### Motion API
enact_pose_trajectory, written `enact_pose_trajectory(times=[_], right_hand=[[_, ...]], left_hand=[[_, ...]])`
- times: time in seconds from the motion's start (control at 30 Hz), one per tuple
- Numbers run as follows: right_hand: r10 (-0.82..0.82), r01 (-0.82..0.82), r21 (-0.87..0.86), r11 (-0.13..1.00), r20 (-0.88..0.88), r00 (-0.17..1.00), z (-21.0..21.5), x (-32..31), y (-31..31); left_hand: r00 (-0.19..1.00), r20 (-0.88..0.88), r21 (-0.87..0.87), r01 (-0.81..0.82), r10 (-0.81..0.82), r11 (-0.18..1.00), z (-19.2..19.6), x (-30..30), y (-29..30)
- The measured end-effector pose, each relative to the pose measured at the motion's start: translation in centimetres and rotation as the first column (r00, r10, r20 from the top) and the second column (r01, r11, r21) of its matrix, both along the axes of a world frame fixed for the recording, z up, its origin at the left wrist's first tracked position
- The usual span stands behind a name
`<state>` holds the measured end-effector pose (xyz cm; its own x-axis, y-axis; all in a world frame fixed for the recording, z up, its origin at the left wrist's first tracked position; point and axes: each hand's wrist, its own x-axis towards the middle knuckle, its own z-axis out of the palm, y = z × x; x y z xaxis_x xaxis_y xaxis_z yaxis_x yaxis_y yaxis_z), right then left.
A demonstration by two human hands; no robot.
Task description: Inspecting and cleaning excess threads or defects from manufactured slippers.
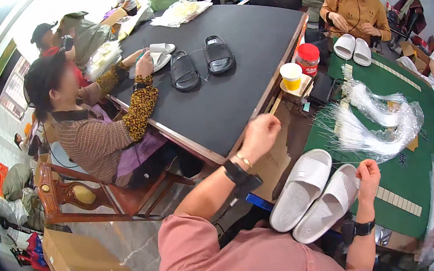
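A pair of light grey slide slippers lies side by side at the green table's near edge, the left slipper [300,187] against the right slipper [327,203]. My left hand [261,137] is raised to the left of them, apart from both, with its fingers pinched together. Close by the strap of the right slipper, my right hand [367,176] also has its fingertips pressed together. Whatever either hand pinches is too small to make out. Beyond the slippers lies a bundle of thin white plastic strands [363,126], partly in clear wrap.
On the green table [318,146] a co-worker sits behind white slippers [353,50]. A yellow cup [291,78] and a red-lidded jar [307,59] stand at the corner. Another person works at the black table [244,93] near black slippers [201,63]. A cardboard box [88,264] stands lower left.
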<state>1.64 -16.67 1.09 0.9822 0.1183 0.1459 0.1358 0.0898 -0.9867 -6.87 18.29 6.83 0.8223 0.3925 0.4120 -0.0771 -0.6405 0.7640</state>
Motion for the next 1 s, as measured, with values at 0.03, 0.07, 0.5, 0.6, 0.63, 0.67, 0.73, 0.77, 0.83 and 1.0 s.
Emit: enact_pose_trajectory(times=[0.03, 0.07, 0.5, 0.6, 0.63, 0.67, 0.73, 0.77, 0.83, 1.0], right_hand=[[-0.035, 0.039, 0.044, 0.998, -0.074, 0.997, 0.3, -0.1, -0.4], [-0.053, 0.067, 0.096, 0.993, -0.140, 0.989, 0.5, -0.1, -0.7], [-0.267, 0.273, 0.034, 0.962, -0.114, 0.957, -2.0, 0.9, -3.3], [-0.255, 0.250, -0.189, 0.950, 0.000, 0.967, -2.4, 0.5, -3.3], [-0.261, 0.257, -0.186, 0.948, 0.003, 0.965, -2.6, 0.3, -3.1], [-0.238, 0.236, -0.183, 0.954, 0.010, 0.971, -2.8, 0.0, -2.9], [-0.174, 0.173, -0.160, 0.972, 0.010, 0.985, -3.1, -0.5, -2.6], [-0.183, 0.184, -0.186, 0.965, 0.022, 0.983, -3.2, -0.6, -2.5], [-0.200, 0.202, -0.211, 0.956, 0.031, 0.979, -3.3, -0.8, -2.5], [-0.200, 0.196, -0.211, 0.958, 0.003, 0.980, -2.9, -0.9, -2.2]], left_hand=[[0.997, 0.002, 0.049, -0.072, 0.072, 0.996, 0.4, 0.2, 1.8], [0.992, 0.057, 0.091, -0.120, 0.115, 0.989, 0.8, 0.5, 3.8], [0.640, -0.171, 0.699, -0.458, 0.749, 0.550, 0.1, -0.4, 24.3], [0.639, -0.161, 0.794, -0.369, 0.752, 0.483, -0.2, -0.2, 24.5], [0.645, -0.157, 0.794, -0.368, 0.748, 0.484, -0.2, -0.1, 24.6], [0.668, -0.111, 0.819, -0.359, 0.736, 0.448, -0.2, -0.1, 24.6], [0.698, -0.059, 0.842, -0.349, 0.714, 0.412, -0.2, 0.0, 24.6], [0.716, -0.059, 0.860, -0.318, 0.696, 0.399, -0.1, -0.1, 24.5], [0.753, -0.046, 0.897, -0.258, 0.656, 0.359, 0.1, -0.5, 23.8], [0.867, -0.030, 0.908, -0.184, 0.498, 0.376, 0.8, -2.0, 18.2]])
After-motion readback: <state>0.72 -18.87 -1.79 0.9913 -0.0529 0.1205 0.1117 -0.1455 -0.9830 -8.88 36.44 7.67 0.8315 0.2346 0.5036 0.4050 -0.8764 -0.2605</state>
